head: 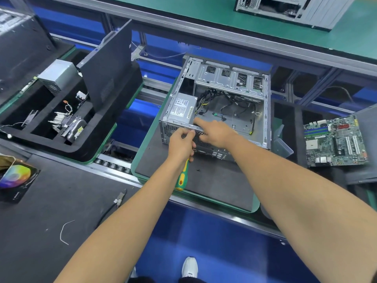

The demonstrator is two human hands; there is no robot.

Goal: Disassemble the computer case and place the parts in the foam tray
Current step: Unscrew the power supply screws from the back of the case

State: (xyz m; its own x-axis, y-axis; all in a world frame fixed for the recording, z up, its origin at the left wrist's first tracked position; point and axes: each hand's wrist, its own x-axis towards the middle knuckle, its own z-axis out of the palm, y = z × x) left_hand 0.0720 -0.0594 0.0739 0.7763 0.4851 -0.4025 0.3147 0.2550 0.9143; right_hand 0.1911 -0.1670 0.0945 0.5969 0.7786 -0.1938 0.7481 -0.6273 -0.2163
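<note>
While you look down through the head camera, everything sits as listed below.
Computer case [230, 94]: centre of the frame, side open toward you, resting on a dark mat [214, 180] on a green-edged pallet.
Power supply [182, 108]: grey box with a label, in the left part of the case, loose cables beside it.
Left hand [181, 142]: your fingers are curled round a screwdriver [182, 176]; its green and yellow handle sticks out below your palm, and your fingertips are at the near edge of the case. The tip is hidden by the hand.
Right hand [214, 129]: your forefinger is stretched out and touches the lower right corner of the power supply; the other fingers are loosely bent and hold nothing.
Foam tray [67, 146]: left of the frame, black, well apart from the case, already holding a second power unit [58, 75], a heat sink [61, 121], a drive and a dark side panel [110, 64] standing on edge.
Circuit board [334, 141]: right edge of the frame, green, lying in another black foam tray.
Second case [293, 9]: top right, on the green bench.
Your shoe [189, 267]: bottom centre, white, on the blue floor.
</note>
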